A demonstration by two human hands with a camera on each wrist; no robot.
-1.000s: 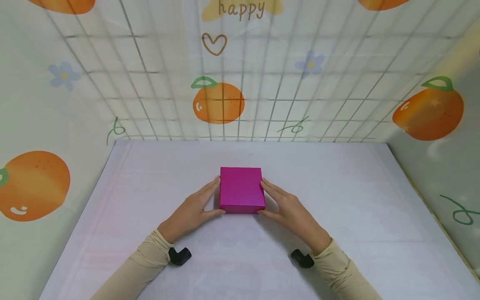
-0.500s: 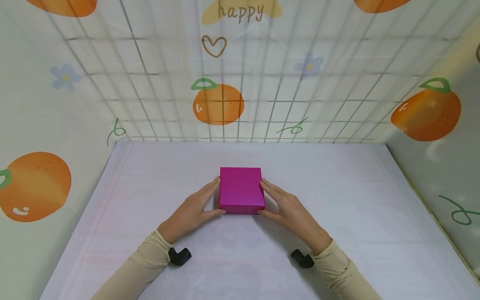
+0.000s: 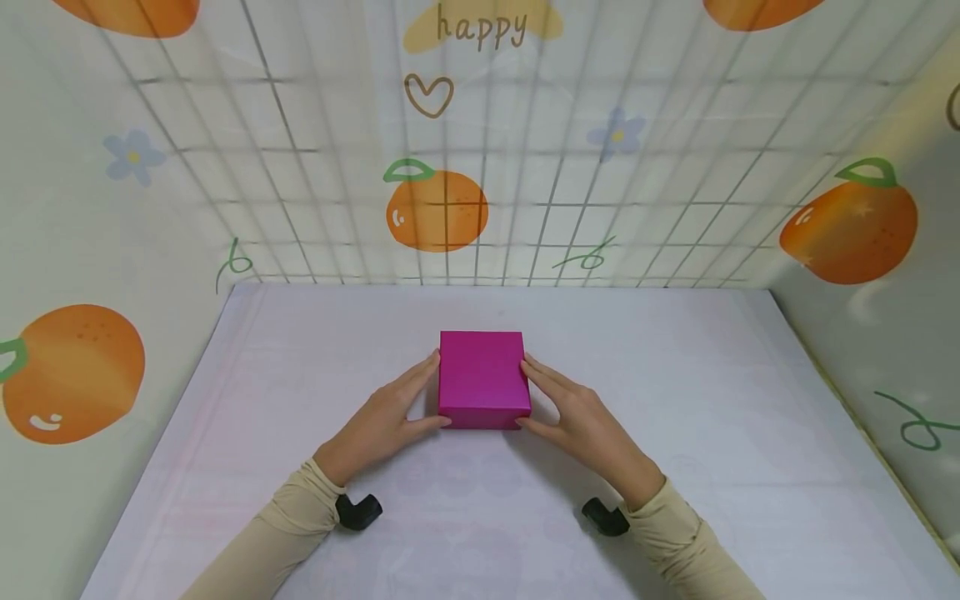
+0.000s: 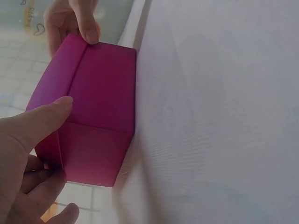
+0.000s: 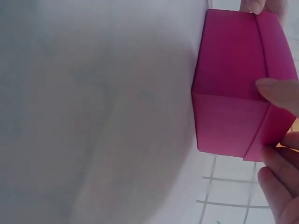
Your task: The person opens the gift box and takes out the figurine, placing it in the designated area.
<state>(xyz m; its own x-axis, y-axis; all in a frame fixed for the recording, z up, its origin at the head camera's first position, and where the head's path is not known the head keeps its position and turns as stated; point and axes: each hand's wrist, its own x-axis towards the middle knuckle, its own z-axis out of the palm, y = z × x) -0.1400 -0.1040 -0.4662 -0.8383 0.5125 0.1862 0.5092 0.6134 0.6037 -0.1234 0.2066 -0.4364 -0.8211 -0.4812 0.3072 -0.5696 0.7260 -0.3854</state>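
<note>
A magenta box (image 3: 483, 418) stands on the table with a matching lid (image 3: 482, 369) over it. My left hand (image 3: 381, 423) pinches the lid at its left side, thumb at the front corner and fingers along the side. From the right, my right hand (image 3: 591, 432) grips the lid the same way. In the left wrist view the lid's lower edge shows as a line above the box base (image 4: 103, 88), with the thumb near it. The right wrist view likewise shows the base (image 5: 229, 51) below the lid (image 5: 278, 46). The box's inside is hidden.
The white-covered table (image 3: 712, 375) spreads around the box. Behind it rises a pale curtain (image 3: 337, 200) printed with oranges, in front of a wire grid. A similar printed cover hangs at both sides. A black device (image 3: 360, 512) sits at each wrist.
The lid has risen slightly between both hands, and the box's front face shows taller. Both hands keep their grip. The head view has tilted up a little.
</note>
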